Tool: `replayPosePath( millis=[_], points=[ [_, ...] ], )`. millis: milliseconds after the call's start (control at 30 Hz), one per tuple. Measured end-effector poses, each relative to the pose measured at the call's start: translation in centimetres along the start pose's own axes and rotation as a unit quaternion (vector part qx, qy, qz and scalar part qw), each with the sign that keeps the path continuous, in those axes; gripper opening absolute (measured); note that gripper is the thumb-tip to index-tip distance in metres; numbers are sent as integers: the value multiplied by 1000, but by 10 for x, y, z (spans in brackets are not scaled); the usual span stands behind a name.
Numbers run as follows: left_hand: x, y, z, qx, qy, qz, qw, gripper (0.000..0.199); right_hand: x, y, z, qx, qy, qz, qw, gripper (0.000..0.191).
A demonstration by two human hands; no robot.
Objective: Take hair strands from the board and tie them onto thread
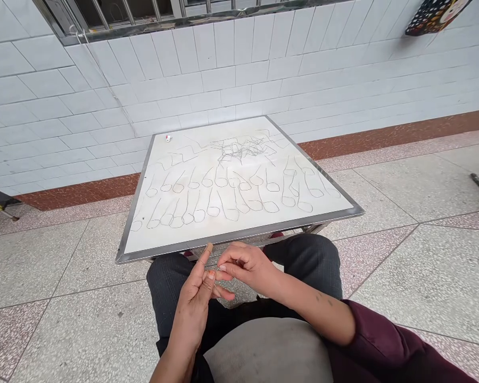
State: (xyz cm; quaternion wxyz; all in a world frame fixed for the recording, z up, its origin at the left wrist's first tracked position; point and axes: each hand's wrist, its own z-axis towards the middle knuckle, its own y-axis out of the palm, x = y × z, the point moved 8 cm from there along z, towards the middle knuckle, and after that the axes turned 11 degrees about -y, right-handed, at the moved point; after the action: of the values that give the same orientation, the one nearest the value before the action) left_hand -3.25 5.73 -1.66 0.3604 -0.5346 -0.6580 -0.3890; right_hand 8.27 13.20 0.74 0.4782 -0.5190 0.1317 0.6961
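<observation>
In front of my lap, just below the table's near edge, my left hand (201,284) has its index finger, with a tan wrap on the tip, pointing up, while the thumb presses on a thin wire that is barely visible. Close against it, my right hand (245,266) pinches with thumb and index finger at the same thin wire. On the white table (183,234) lie rows of thin wires bent into loops with open ends (199,215). Behind them is a tangled pile of bent, unlooped wires (239,149).
A small red and white item (168,138) sits at the table's back left corner. The table has a grey metal rim and stands near a white tiled wall (207,90). A barred window is above. A patterned bag (435,17) hangs at the upper right.
</observation>
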Motion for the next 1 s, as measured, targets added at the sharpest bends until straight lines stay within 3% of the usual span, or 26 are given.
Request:
replayPosePath(
  millis=[333, 600, 833, 1000],
  points=[
    [-7, -3, 5, 26, -15, -18, 999, 63, -1, 5, 0, -21, -31, 9, 999, 21],
    [-4, -6, 5, 32, -13, -12, 999, 64, 2, 2, -2, 12, -25, 16, 999, 12],
    [-2, -6, 4, 47, 24, -29, 998, 61, 10, 6, -3, -6, 30, 40, 999, 4],
    [3, -16, 2, 92, 63, -78, 991, 61, 20, 17, -11, -44, 123, 138, 982, 12]
  ],
)
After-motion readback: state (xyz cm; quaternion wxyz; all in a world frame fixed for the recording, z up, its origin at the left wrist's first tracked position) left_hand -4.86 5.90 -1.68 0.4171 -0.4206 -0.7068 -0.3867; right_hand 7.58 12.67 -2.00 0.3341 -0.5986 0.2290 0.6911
